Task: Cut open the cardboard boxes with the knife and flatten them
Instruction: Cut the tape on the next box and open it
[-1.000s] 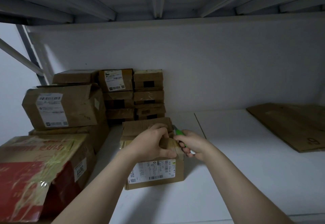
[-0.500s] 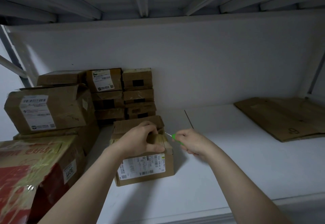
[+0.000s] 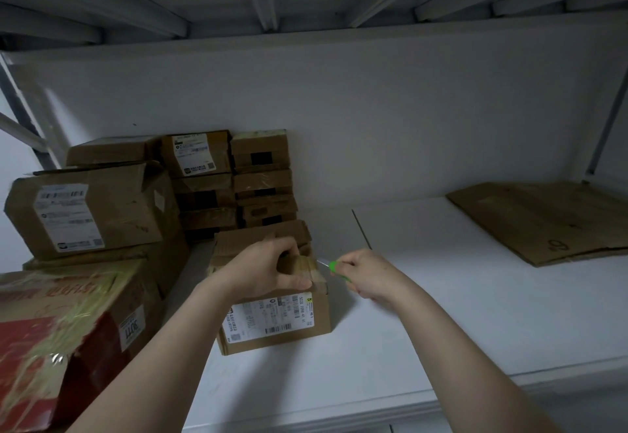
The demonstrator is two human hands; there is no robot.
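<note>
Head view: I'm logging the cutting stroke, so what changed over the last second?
The right hand drew the green-handled knife back to the right, off the small box's taped top edge; its blade tip now shows just beside that edge. The left hand kept its grip on the top. Stacked boxes and flattened cardboard stayed put.

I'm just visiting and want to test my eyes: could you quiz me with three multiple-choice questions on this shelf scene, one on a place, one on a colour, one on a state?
1. Where does the flattened cardboard lie?
A. far right of the shelf
B. on the box stack
C. under the left hand

2. What colour is the knife handle?
A. red
B. green
C. black

3. What is the left hand doing?
A. hanging free
B. holding the knife
C. gripping the box top

Answers: 1 A, the flattened cardboard lies flat at right. 2 B, the knife shows green in the right hand. 3 C, the left hand clasps the box.
</note>
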